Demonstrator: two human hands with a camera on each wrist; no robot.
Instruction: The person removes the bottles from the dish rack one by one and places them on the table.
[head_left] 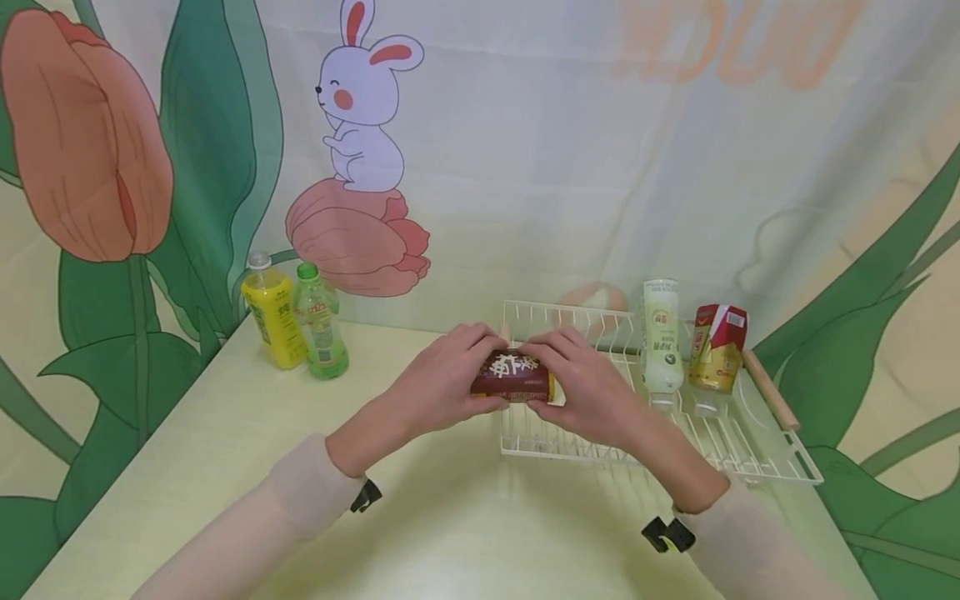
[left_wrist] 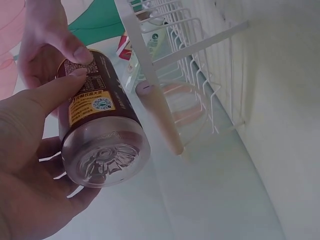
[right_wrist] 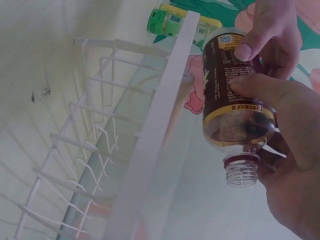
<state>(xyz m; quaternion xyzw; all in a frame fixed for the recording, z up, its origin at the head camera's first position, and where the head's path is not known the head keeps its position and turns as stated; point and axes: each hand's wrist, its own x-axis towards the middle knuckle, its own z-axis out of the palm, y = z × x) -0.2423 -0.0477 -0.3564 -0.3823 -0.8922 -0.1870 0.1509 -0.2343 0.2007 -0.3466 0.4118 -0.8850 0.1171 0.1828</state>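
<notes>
A clear plastic bottle with a dark brown label (head_left: 512, 377) lies sideways between both hands, above the left part of a white wire rack (head_left: 540, 452). My left hand (head_left: 442, 375) grips its base end, and the clear ridged bottom (left_wrist: 107, 160) shows in the left wrist view. On the neck end, my right hand (head_left: 581, 383) holds it with the thumb over the label. Seen in the right wrist view, the threaded bottle neck (right_wrist: 241, 170) has no cap. Palms and some fingertips are hidden behind the bottle.
In the rack's right part, a pale green-white bottle (head_left: 662, 337) and a red-gold bottle (head_left: 717, 350) stand neck down. A wooden handle (head_left: 770, 390) sits at the rack's right end. Back left on the table stand a yellow bottle (head_left: 274, 317) and a green bottle (head_left: 322, 329).
</notes>
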